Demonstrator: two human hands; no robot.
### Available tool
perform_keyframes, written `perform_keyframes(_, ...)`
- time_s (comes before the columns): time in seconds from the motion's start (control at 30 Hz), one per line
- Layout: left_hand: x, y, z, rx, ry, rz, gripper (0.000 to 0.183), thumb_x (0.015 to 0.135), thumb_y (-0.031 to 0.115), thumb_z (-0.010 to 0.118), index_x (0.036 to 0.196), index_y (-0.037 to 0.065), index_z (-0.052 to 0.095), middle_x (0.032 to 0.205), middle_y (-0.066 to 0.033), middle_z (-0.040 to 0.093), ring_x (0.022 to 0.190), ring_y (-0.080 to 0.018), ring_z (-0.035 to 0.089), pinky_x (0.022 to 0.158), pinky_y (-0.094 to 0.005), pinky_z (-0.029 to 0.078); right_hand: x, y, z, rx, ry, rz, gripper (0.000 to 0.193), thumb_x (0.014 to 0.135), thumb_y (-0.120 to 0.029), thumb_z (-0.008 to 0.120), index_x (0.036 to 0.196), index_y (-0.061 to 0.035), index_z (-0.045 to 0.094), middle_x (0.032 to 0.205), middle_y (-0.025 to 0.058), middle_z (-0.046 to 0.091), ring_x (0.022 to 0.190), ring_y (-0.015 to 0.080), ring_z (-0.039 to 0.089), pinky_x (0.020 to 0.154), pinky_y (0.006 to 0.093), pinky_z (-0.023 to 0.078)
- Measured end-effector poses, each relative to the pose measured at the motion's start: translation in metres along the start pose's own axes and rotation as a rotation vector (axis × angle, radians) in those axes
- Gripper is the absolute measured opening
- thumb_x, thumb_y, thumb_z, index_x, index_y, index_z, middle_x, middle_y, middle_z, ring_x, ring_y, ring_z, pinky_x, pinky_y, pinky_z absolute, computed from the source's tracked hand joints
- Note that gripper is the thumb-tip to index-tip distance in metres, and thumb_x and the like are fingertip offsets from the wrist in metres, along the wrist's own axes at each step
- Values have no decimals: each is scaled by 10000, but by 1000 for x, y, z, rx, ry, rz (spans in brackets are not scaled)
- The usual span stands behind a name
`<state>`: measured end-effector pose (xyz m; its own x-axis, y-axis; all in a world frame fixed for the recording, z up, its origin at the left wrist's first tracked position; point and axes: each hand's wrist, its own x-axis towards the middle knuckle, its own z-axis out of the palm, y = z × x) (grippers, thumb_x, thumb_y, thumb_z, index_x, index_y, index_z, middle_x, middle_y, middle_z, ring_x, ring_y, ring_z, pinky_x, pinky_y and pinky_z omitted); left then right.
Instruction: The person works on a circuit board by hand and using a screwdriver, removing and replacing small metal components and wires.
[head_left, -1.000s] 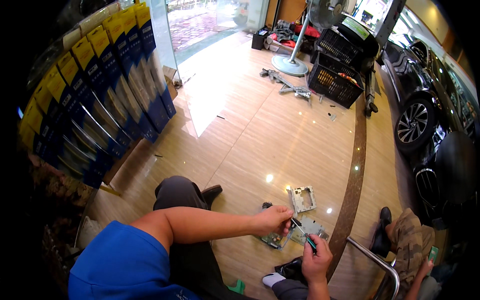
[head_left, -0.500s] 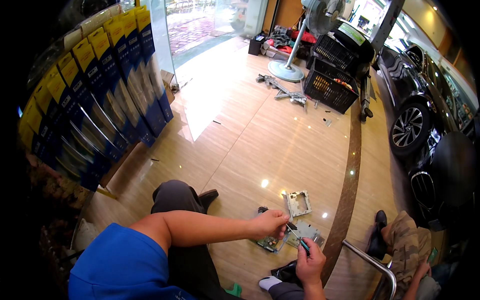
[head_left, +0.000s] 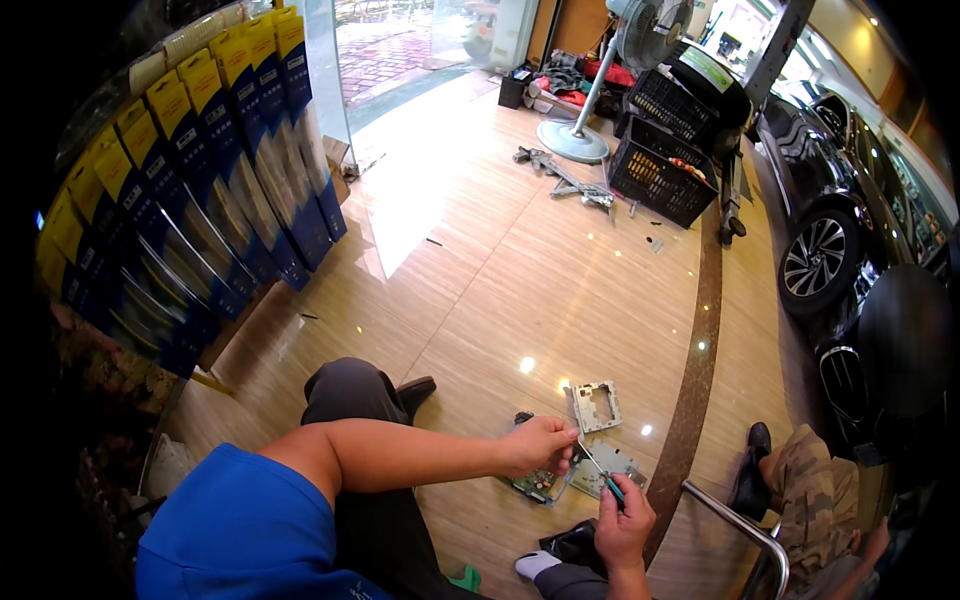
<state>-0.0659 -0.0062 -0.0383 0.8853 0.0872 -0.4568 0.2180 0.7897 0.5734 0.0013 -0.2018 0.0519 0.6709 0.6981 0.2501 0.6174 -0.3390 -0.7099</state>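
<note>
My right hand is wrapped round a screwdriver with a teal handle, its thin shaft slanting up and left. The shaft's tip comes close to the fingertips of my left hand, which are pinched together. Something small and dark seems to sit at those fingertips, but its kind cannot be made out. On the floor under my hands lie a green circuit board, partly covered by my left hand, and a flat grey metal plate. Just beyond them rests a pale metal frame with a square opening.
At left stands a rack of blue-and-yellow hanging packages. Black crates, a pedestal fan and metal brackets occupy the far floor. A black car stands at right, near a seated person's patterned trousers and a chrome tube.
My right hand has shifted slightly right with the screwdriver. My left hand keeps its pinch almost in place. The seated person's hand at right has moved.
</note>
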Motion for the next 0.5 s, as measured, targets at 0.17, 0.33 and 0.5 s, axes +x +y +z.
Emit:
perform_keyframes(0.17, 2, 1, -2, 35, -14, 9, 146, 1012, 208, 551, 984, 66, 548, 833, -40, 602, 711, -166, 614, 699, -350, 569, 1, -2, 0, 10, 7, -9, 198, 848, -24, 667, 1043, 14, 659, 930, 198, 682, 827, 338, 686, 737, 372, 537)
perform_keyframes(0.33, 3, 0, -3, 58, -17, 13, 106, 991, 150, 582, 1016, 48, 572, 868, -53, 630, 761, -169, 646, 723, -324, 573, 1, -3, -2, 2, 8, -6, 198, 845, -20, 668, 1041, 12, 662, 920, 196, 680, 821, 334, 685, 733, 372, 537)
perform_keyframes(0.5, 4, 1, -2, 76, -1, 33, 139, 957, 100, 617, 1074, 29, 592, 894, -76, 654, 784, -181, 660, 745, -323, 577, 3, -5, -3, -8, 11, -50, 209, 843, -22, 671, 1050, 8, 665, 907, 191, 678, 798, 330, 680, 723, 372, 536)
